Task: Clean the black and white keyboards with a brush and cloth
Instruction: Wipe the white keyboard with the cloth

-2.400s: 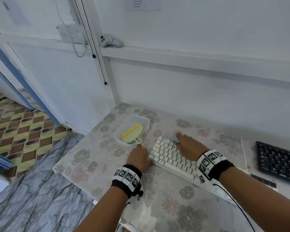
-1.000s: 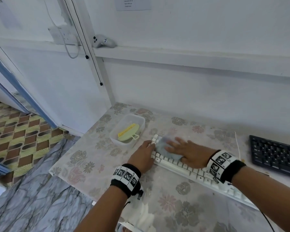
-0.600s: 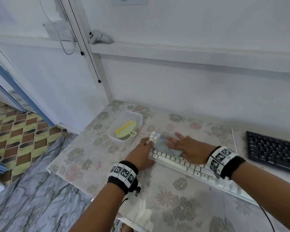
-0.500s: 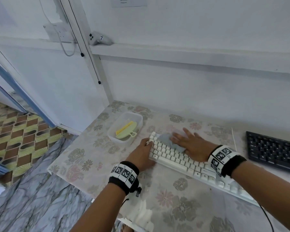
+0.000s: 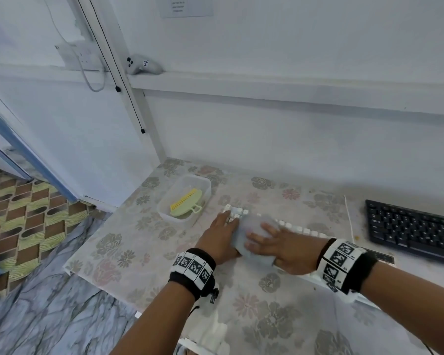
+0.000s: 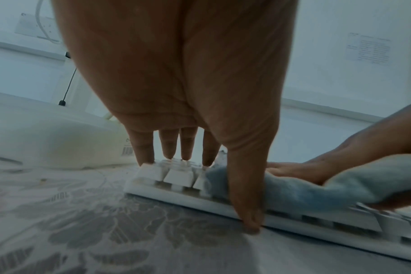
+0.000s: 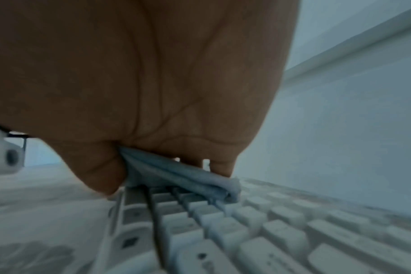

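The white keyboard [image 5: 237, 212] lies slantwise on the flowered table. My left hand [image 5: 223, 221] presses straight fingers on its left end keys, and the thumb rests against the front edge [image 6: 251, 222]. My right hand [image 5: 262, 239] presses a light blue cloth [image 5: 244, 230] onto the keys right beside the left hand. Its fingers lie spread on top and its thumb holds the fold [image 7: 188, 178] from below. The black keyboard [image 5: 415, 231] lies apart at the far right. The yellow-green brush [image 5: 186, 203] lies in a clear tub.
The clear plastic tub [image 5: 205, 187] stands just left of the white keyboard's far end. The table edge [image 5: 92, 275] drops to the floor at the left. A wall with a ledge [image 5: 267, 83] runs close behind. A thin white cable [image 5: 349, 216] lies between the keyboards.
My right hand has drawn the cloth from the far key rows toward the near left end, up against the left hand. The left hand stays on the keyboard's left end.
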